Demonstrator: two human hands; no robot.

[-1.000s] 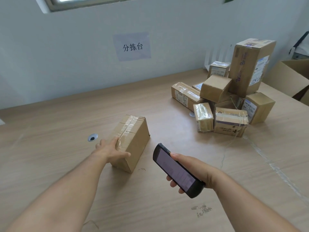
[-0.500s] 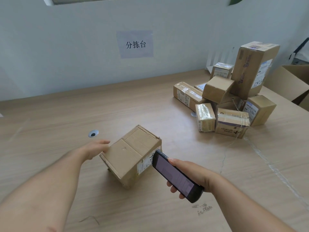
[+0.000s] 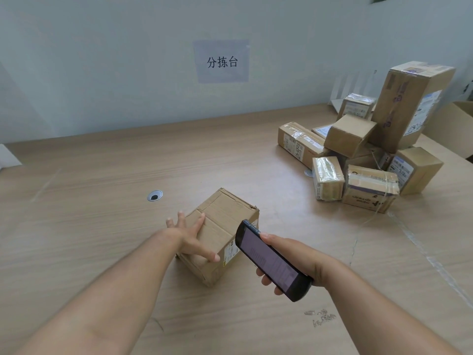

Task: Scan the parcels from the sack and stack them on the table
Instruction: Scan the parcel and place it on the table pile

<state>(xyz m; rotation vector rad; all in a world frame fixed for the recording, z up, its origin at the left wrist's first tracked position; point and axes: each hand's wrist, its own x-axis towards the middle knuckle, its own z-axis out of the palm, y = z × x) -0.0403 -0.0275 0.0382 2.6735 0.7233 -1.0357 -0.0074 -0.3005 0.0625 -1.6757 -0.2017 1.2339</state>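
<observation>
Parcel (image 3: 230, 211) sits mid-table (image 3: 102, 206), left hand (image 3: 190, 237) flat on its top with fingers spread, right hand (image 3: 289, 257) wrapped round scanner (image 3: 268, 260) by the side label (image 3: 229, 252); stiff, scuffed carton, probably light, best gripped across opposite side faces.

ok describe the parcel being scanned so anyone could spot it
On the wooden table, left of the parcel pile, one cardboard box sits alone. Unlike the piled ones, the left hand rests on it and the scanner points at its label.
</observation>
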